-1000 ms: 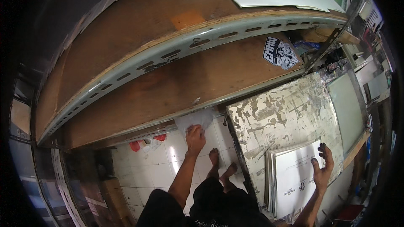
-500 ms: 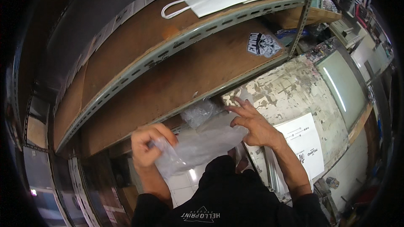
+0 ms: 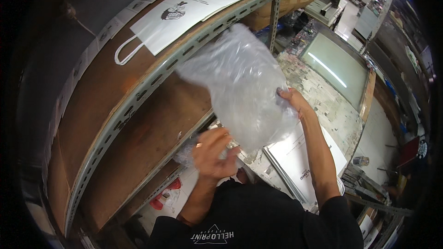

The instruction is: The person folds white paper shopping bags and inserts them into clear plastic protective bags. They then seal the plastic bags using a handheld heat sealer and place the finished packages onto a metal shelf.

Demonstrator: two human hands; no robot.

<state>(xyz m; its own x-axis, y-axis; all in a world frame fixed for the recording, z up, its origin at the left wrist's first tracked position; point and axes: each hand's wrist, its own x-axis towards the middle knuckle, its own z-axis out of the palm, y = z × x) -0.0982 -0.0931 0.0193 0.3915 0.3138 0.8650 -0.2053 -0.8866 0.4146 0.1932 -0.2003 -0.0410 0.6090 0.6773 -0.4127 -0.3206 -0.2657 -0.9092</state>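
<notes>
My right hand pinches the right side of a clear plastic bag between thumb and fingers. The bag is spread out and billowing, and it hides part of the shelf and the worktable behind it. Just below its lower left edge is my left hand, smeared by motion, with its thumb apart from loosely bent fingers and nothing seen in it. Under my right forearm lies a stack of white printed paper bags on the stained worktable.
A metal-edged shelf rack rises at left, with a white paper bag with a rope handle on its upper board. Crumpled plastic sits by the lower shelf. A framed glass panel lies at the table's far end.
The plastic bag has swung up and right from low in front of me, opening out. My left hand has let go; my right hand now grips it. My view has turned right.
</notes>
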